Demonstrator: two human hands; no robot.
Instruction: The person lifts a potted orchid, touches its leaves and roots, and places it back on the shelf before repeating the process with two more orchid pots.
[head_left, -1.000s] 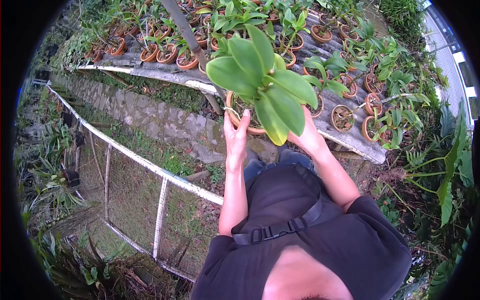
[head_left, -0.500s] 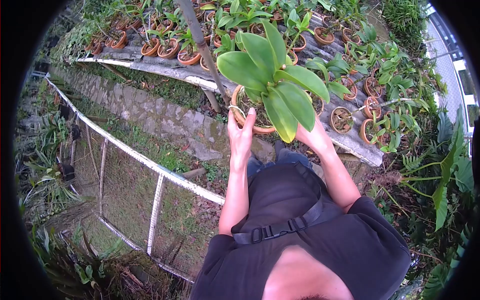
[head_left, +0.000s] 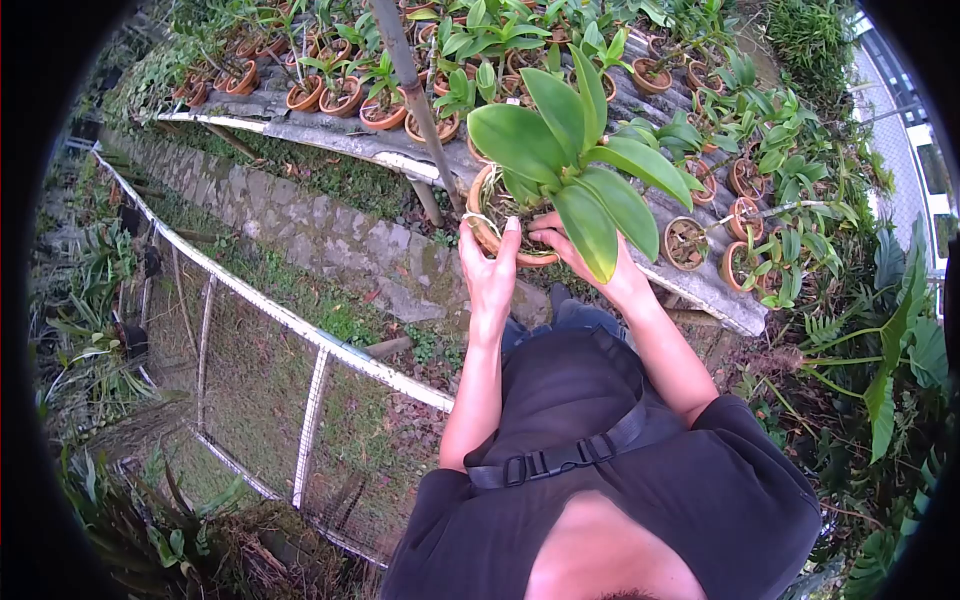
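A clay pot (head_left: 484,228) is held near the front edge of the bench, tilted somewhat. From it a plant with broad green leaves (head_left: 522,145) leans to the right. My left hand (head_left: 491,270) grips the pot's near left side, thumb over the rim and fingers hidden beneath. My right hand (head_left: 600,268) is at the pot's right side under the leaves, its fingers bent over the rim at the potting material. Whether those fingers pinch anything is hidden by their closeness to the roots.
A corrugated bench (head_left: 365,147) bears several potted plants, with a wooden pole (head_left: 418,105) rising beside the held pot. A white-railed mesh frame (head_left: 270,310) lies at the left. A stone ledge (head_left: 300,222) runs beyond it. Large-leaved plants (head_left: 880,400) stand at the right.
The plant has tipped and shifted right. My right hand has moved up and left from beneath the leaves, so its fingers now show at the rim. My left hand has moved slightly right with the pot.
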